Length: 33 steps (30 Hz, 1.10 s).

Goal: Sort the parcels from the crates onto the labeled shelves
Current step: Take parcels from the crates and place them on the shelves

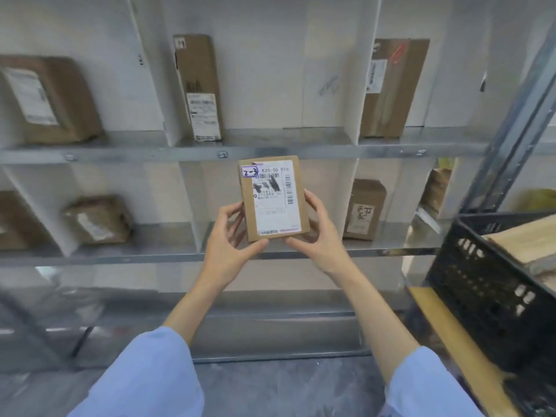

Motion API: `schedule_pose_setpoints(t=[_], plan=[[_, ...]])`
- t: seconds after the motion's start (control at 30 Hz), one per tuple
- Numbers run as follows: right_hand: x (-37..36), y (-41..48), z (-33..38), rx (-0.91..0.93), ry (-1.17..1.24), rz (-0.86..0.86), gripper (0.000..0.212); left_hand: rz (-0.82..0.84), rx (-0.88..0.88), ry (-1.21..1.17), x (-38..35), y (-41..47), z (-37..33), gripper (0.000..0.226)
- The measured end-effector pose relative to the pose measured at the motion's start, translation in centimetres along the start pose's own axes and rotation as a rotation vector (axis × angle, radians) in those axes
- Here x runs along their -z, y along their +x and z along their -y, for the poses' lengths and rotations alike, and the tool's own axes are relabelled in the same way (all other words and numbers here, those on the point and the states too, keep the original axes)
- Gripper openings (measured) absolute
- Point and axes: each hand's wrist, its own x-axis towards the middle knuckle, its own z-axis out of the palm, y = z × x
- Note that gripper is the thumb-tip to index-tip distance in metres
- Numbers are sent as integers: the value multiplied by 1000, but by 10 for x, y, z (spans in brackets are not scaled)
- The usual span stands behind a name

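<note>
I'm reaching both arms forward, left hand (230, 236) and right hand (316, 233) pinching a parcel (273, 197) upright between curled fingers and thumbs, in front of the shelves (210, 152), crate (493, 284) at my right.

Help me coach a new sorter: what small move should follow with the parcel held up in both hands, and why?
Probably raise the parcel slightly to compare its handwritten sticker, apparently "2-3", with the shelf tag just above. The left hand and right hand grip it upright, label facing the camera, and the tag is too blurred to read from here.
</note>
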Motion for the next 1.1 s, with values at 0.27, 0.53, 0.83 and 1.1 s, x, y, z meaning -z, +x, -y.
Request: schedule_pose_setpoints(t=[0.27, 0.53, 0.83, 1.1], plan=[[-63, 20, 24, 27, 24, 109, 95, -72, -41, 72, 75, -1, 1, 75], [-74, 41, 25, -25, 21, 75, 71, -94, -76, 97, 86, 11, 8, 74], [-67, 72, 3, -95, -91, 52, 76, -31, -81, 197, 77, 48, 25, 79], [-59, 102, -32, -168, 44, 3, 66, -19, -70, 286, 63, 77, 53, 76]])
